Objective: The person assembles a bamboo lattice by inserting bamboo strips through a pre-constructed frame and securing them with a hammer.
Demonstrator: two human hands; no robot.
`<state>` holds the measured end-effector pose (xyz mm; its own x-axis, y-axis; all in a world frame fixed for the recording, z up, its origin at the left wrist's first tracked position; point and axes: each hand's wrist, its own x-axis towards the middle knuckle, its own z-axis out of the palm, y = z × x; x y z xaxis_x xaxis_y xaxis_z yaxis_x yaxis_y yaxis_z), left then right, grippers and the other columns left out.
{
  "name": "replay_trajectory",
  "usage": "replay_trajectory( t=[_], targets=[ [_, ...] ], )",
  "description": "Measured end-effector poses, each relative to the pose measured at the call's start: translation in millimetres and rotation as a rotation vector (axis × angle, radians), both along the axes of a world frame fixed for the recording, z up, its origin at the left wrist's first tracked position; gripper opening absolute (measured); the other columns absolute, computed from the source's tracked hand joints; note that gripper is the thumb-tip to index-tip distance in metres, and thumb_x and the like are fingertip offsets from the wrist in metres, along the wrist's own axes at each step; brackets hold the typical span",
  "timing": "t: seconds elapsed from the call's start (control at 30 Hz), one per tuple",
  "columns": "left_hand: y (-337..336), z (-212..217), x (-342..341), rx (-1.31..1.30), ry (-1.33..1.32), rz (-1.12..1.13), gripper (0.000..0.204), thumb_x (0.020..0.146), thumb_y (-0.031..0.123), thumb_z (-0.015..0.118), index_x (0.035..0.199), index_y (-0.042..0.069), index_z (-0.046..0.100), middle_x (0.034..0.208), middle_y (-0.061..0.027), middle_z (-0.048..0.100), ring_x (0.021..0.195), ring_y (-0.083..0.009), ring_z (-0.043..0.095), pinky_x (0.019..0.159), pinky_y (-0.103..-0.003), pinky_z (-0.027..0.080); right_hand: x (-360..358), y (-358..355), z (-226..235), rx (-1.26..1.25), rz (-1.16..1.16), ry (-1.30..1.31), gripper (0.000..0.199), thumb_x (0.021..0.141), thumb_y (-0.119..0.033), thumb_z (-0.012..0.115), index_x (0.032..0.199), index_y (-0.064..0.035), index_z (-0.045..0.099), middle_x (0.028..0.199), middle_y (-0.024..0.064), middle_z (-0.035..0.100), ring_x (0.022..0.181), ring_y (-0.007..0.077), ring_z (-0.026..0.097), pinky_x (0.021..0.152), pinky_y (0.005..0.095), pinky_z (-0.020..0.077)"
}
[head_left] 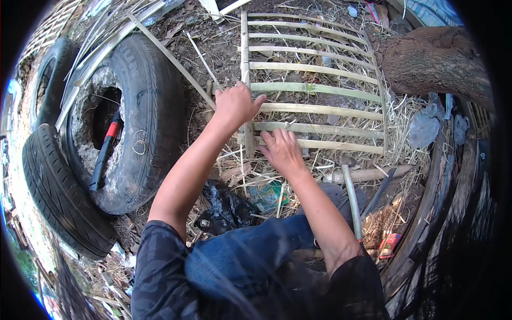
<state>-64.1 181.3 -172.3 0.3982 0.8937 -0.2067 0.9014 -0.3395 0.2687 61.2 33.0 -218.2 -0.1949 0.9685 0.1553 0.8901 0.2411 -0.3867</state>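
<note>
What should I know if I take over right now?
Left hand: gripping the left rail of the bamboo frame.
Right hand: flat on the lowest slats, by the same rail.
Frame lies on straw; nine slats span it.
A mallet lies right of the right arm; a red-handled tool sits in the tyre.
Whether the joints are fixed can't be told.

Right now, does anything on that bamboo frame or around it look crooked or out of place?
Yes. The slats of the bamboo frame are not parallel: the green slat tilts against its neighbours. A loose stick lies slanted across the tyre. The left hand grips the frame's left rail; the right hand presses a lower slat.
</note>
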Motion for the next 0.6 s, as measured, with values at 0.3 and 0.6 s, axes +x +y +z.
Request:
replay_trajectory(
  t=[0.3,0.6],
  targets=[
    [24.7,-16.8,5.2,0.085,-0.266,0.147,0.054,0.079,0.024,0.070,0.112,-0.009,0.043,0.085,-0.0291,0.065,0.080,-0.0446,0.065,0.071,-0.048,0.052,7.1,11.9,1.6,0.047,0.014,0.026,0.032,0.080,-0.025,0.070,0.106,-0.0128,0.055,0.084,0.0087,0.053,0.081,0.0258,0.056,0.073,0.0377,0.0438],
    [2.6,-11.2,-12.3,0.249,-0.292,0.051,0.044,0.085,0.018,0.063,0.117,-0.004,0.042,0.063,-0.0208,0.062,0.062,-0.0379,0.064,0.060,-0.046,0.049,6.1,4.8,17.9,0.160,0.127,-0.063,0.032,0.082,-0.019,0.066,0.110,-0.0146,0.052,0.076,0.0042,0.050,0.074,0.0215,0.055,0.064,0.0341,0.0449]
  ],
)
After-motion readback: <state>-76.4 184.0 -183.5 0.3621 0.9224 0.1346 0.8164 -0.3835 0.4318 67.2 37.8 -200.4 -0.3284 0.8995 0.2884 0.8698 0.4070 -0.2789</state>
